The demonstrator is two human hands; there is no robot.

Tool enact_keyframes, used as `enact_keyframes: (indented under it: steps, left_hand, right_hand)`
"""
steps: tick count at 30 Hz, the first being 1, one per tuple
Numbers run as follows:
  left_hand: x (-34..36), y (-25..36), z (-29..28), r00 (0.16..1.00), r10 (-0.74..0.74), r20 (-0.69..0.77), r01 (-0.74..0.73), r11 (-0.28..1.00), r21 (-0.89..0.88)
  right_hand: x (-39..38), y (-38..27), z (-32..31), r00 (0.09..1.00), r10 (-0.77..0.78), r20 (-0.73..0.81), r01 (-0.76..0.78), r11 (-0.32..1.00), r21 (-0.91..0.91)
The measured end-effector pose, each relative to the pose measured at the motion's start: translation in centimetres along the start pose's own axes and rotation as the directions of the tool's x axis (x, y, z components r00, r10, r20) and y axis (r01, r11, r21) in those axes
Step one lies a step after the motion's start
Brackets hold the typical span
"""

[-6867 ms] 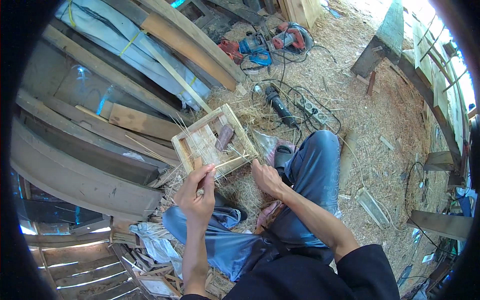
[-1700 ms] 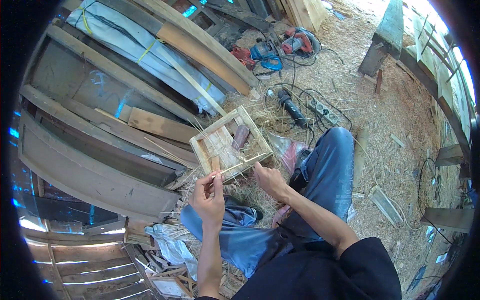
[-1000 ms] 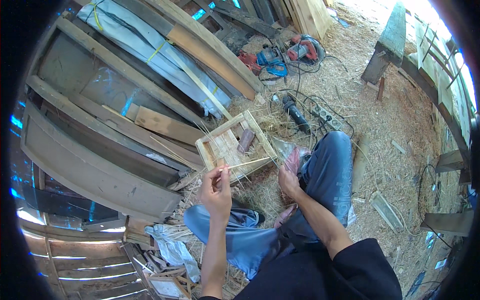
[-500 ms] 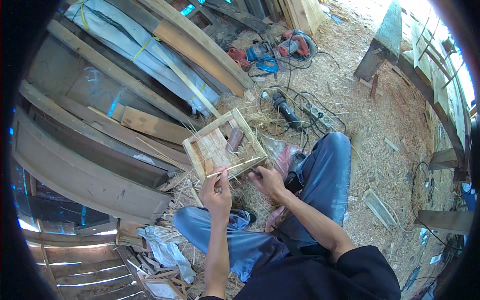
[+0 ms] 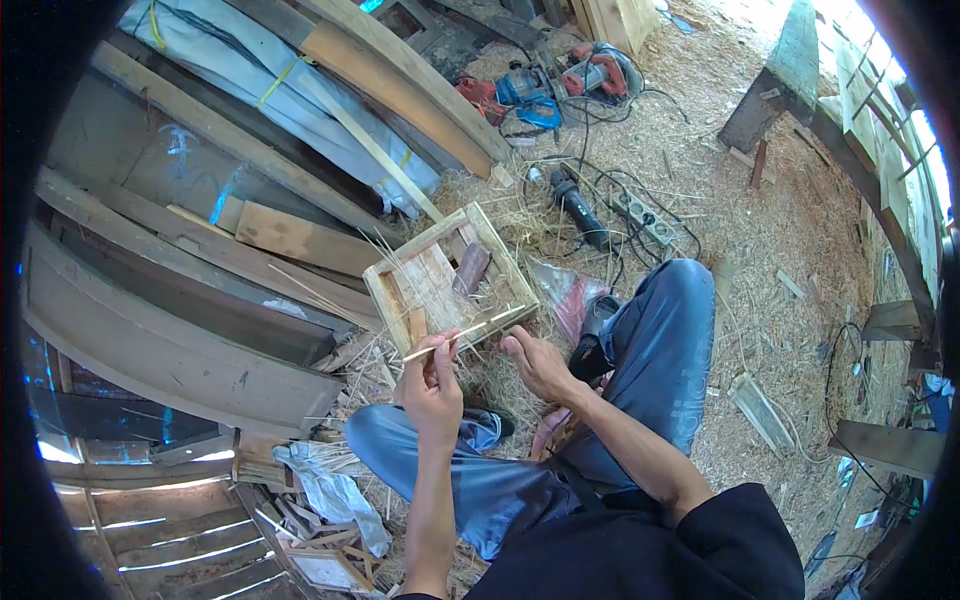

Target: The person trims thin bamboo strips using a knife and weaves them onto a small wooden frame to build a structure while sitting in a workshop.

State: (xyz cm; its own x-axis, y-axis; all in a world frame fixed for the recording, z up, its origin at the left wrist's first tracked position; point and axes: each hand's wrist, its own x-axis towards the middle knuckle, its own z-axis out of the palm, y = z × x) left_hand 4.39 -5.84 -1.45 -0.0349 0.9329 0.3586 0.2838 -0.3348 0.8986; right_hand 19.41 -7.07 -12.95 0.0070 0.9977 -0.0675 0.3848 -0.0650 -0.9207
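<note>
My left hand (image 5: 430, 385) pinches a thin pale bamboo strip (image 5: 468, 330) that slants up to the right, across the near edge of a small square wooden frame (image 5: 445, 275). The frame lies on straw in front of my knees and holds a short brown wooden piece (image 5: 472, 268) and a pale board. My right hand (image 5: 537, 362) hovers just right of the strip, fingers partly curled, holding nothing I can make out. More thin strips (image 5: 335, 300) stick out to the frame's left.
Planks and long boards (image 5: 300, 235) are stacked to the left. Power tools (image 5: 545, 85), a black grinder (image 5: 578, 205) and a power strip (image 5: 648, 217) with cables lie on the straw-covered floor beyond. A wooden bench (image 5: 790, 70) stands at the upper right.
My left hand has kept hold of the strip, lowering it slightly toward the frame's near edge. My right hand has shifted a little beside it.
</note>
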Motion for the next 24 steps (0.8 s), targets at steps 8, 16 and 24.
enact_keyframes:
  steps: [8,16,24]
  left_hand:
    - [1.0,-0.1,1.3,1.0,-0.003,-0.011,0.003,0.998,-0.06]
    - [1.8,-0.6,0.5,0.999,-0.042,-0.025,0.039,0.993,-0.115]
    - [1.9,-1.3,0.6,0.999,-0.047,-0.018,0.043,0.986,-0.16]
  right_hand:
    - [0.3,1.2,-0.4,0.982,0.188,-0.001,-0.181,0.948,0.261]
    - [0.4,3.1,-0.2,0.957,0.287,-0.035,-0.283,0.956,0.081]
    - [-0.7,5.3,-0.1,0.874,0.437,-0.213,-0.468,0.876,-0.119]
